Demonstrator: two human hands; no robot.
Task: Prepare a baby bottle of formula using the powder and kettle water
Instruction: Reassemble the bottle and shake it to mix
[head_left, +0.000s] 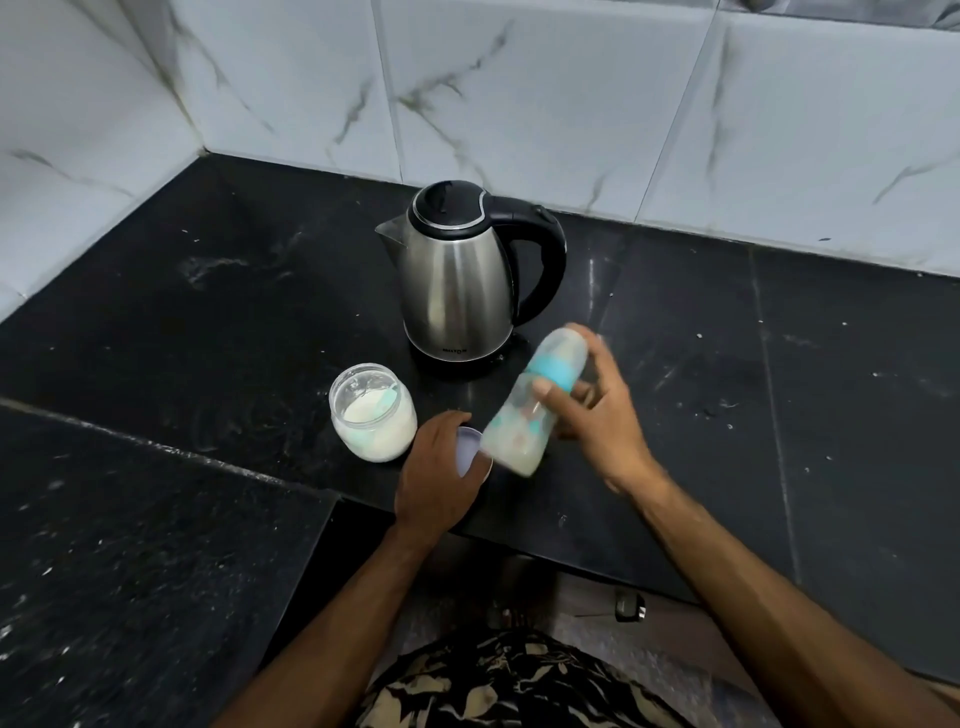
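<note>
— Up in the right hand (597, 410), what's that?

— That's the baby bottle (535, 400), fingers and thumb curled round its middle. It's blurred, capped with the teal collar on, milky liquid pooled at the base.

— So how far along?

— My guess is powder and water are both in, and the mixing shake is under way or nearly done. The powder jar (373, 413), just left of the left hand (439, 478), stands open.

— And that hand?

— Its fingers curl over a pale lid (470, 452) on the counter (156, 322); closing the jar is probably what remains.

— Which way does the bottle point?

— Its long axis tilts, cap end up and away toward the kettle (462, 275) beyond the right hand, base down beside the left hand's knuckles.
</note>
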